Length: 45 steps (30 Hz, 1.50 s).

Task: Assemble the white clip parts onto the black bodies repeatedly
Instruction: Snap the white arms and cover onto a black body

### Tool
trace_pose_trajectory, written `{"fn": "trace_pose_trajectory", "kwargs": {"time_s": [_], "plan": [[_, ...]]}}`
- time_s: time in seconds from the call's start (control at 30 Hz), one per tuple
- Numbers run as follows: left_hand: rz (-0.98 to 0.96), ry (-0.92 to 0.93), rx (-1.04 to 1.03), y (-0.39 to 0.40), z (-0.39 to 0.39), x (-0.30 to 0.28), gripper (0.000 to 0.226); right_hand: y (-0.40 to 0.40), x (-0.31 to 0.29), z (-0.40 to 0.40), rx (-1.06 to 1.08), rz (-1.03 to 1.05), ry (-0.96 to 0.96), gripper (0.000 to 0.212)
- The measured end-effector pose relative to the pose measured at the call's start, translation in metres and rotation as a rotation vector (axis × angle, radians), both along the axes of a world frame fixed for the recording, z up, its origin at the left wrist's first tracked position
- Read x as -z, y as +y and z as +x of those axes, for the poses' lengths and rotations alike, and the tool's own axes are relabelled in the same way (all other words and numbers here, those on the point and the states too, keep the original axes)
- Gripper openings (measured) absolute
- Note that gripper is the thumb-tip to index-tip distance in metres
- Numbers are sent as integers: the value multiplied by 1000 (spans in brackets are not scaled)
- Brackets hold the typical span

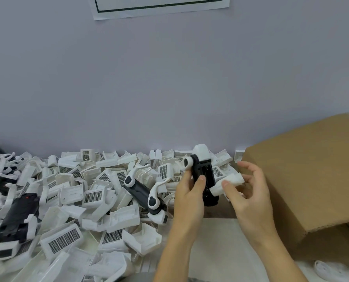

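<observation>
**benchwatcher:** Two hands up over the bench right now. The left hand (190, 190) is wrapped around a black body (203, 176), holding it roughly upright above the table edge, thumb pressed flat on its front face. That body already has a white cap on its top end and a round white piece sticking out on its left side.

**clipfan22:** And the right one?

**benchwatcher:** The right hand (251, 192) is pinching a white clip part (228, 183) between thumb and forefinger, with the other fingers loosely curled above it. The part sits just beside the body's right side, down toward the lower half. Touching or only very close, I honestly can't tell from where I'm standing.

**clipfan22:** What's the bench look like?

**benchwatcher:** Buried. A big heap of loose white parts (92, 196) spreads across the left and middle, many with little gridded faces. Lying on top of the heap is another black body with white arms (144, 195), just left of the left hand, and a second dark unit (16, 218) sits far left, a bit blurred. A brown cardboard box (310, 180) stands right behind the right hand, tilted. Grey wall behind everything, with a sheet of paper (159, 7) stuck up high.
</observation>
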<state>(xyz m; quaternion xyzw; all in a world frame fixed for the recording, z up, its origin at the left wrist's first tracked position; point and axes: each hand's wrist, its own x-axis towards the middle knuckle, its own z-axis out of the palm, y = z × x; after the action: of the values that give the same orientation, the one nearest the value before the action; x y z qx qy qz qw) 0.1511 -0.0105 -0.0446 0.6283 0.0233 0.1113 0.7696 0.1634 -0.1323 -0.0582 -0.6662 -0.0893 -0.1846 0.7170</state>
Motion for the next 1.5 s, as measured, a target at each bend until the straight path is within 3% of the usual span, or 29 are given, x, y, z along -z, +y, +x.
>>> {"fn": "trace_pose_trajectory", "kwargs": {"time_s": [0.2, 0.53, 0.67, 1.5], "plan": [[79, -11, 124, -5, -2, -2, 36, 5, 2, 3, 99, -58, -35, 42], [41, 18, 118, -5, -1, -1, 31, 9, -4, -2, 198, -237, -108, 51], [66, -5, 131, -5, -2, -2, 30, 8, -4, -3, 220, -273, -114, 43], [40, -6, 110, -4, -5, -4, 33, 14, -12, -7, 154, -221, -100, 39]]}}
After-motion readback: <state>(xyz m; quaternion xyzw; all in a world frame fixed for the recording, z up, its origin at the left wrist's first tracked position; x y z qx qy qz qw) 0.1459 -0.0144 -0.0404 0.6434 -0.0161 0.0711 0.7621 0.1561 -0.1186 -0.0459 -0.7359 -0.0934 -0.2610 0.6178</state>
